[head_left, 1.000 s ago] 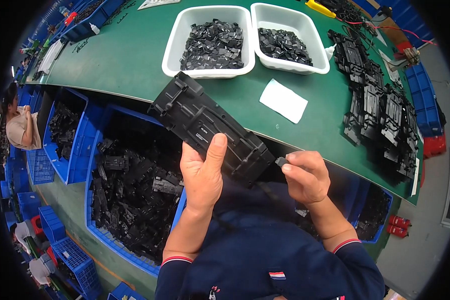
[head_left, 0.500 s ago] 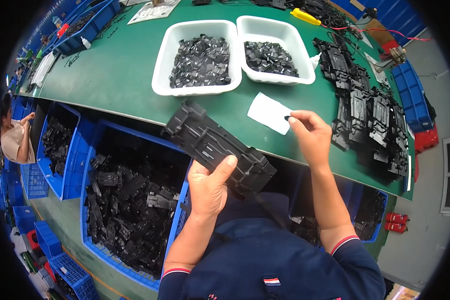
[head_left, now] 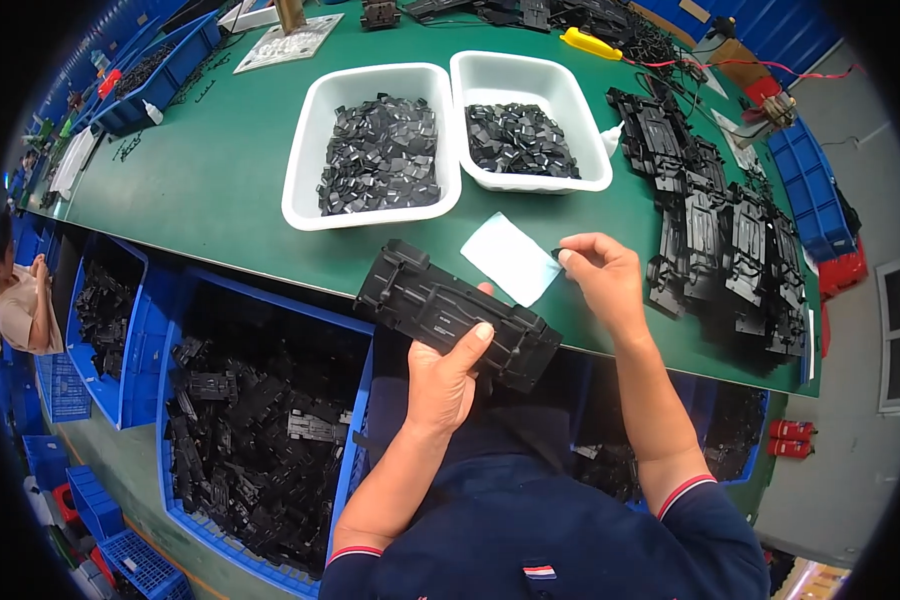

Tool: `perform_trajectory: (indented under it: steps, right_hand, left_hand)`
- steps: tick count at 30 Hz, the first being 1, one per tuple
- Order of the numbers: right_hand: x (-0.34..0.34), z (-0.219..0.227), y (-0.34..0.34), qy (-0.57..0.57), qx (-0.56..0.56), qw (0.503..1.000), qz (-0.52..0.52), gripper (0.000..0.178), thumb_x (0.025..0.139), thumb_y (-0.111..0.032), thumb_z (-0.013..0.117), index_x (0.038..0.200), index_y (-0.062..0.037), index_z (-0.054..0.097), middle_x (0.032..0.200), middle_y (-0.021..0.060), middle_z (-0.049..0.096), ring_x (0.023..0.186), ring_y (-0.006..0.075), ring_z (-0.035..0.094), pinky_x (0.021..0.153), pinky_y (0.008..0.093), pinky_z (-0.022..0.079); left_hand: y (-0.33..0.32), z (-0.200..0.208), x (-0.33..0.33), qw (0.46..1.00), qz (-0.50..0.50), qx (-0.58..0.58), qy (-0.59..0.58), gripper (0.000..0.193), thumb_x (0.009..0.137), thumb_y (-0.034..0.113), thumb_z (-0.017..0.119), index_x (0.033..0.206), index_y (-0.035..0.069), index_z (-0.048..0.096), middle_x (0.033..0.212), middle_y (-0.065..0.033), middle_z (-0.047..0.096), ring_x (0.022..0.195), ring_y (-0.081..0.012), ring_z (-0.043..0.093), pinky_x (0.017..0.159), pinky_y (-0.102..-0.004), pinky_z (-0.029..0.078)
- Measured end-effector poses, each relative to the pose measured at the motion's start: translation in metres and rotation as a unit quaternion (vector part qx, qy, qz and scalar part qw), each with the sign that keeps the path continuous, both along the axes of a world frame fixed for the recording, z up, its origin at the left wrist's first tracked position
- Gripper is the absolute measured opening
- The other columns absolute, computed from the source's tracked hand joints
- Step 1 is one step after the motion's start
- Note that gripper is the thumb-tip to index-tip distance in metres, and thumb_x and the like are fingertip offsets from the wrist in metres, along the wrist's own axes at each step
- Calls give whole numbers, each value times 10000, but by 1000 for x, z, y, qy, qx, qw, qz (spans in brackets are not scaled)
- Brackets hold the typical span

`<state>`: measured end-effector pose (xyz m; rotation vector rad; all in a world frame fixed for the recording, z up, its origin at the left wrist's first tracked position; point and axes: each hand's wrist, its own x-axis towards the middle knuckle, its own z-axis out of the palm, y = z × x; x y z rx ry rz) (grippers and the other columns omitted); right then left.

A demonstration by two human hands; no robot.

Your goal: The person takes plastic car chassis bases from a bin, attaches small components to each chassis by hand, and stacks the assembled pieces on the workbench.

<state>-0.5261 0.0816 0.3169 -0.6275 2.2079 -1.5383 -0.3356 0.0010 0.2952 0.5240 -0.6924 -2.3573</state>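
My left hand point(head_left: 447, 380) grips a long black plastic chassis-like part point(head_left: 440, 308) by its near side, thumb on top. The part is held tilted at the bench's front edge, with small slots and raised ribs facing up. Thumb and forefinger of my right hand point(head_left: 605, 280) pinch a small black piece point(head_left: 558, 254), mostly hidden by the fingertips. That hand is at the right corner of a white pad or cloth point(head_left: 505, 258) lying on the green bench. The pad's corner nearest the fingers looks bluish.
Two white tubs point(head_left: 295, 180) point(head_left: 600, 178) of small black pieces stand behind the pad. Stacked black chassis parts point(head_left: 705, 235) fill the bench's right side. A blue crate point(head_left: 170, 480) of black parts sits below left. A yellow-handled tool point(head_left: 590, 42) lies far back; another person point(head_left: 25, 300) is at far left.
The whole view has shifted slightly. The chassis part lies at a flatter angle in my left hand. My right hand keeps its pinch and stays by the pad's right side, a little lower.
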Motion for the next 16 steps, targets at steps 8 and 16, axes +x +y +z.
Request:
perform_trajectory:
  steps: [8,16]
  right_hand:
    - [7,-2,-11,25,-20,999,29,141,795,-69,642,904,16,670,734,13,642,654,56,558,595,210,457]
    - [0,-1,-23,13,30,997,71,117,808,-33,642,913,11,669,778,25,657,702,64,576,638,206,464]
  left_hand:
    - [-8,-1,-6,1000,-18,-14,-17,452,824,-11,630,1246,1,470,1277,-154,517,1102,-219,557,957,-367,462]
    - [-14,-6,-9,997,-71,4,-43,546,806,3,665,1297,6,426,1298,-125,507,1129,-206,536,984,-354,434]
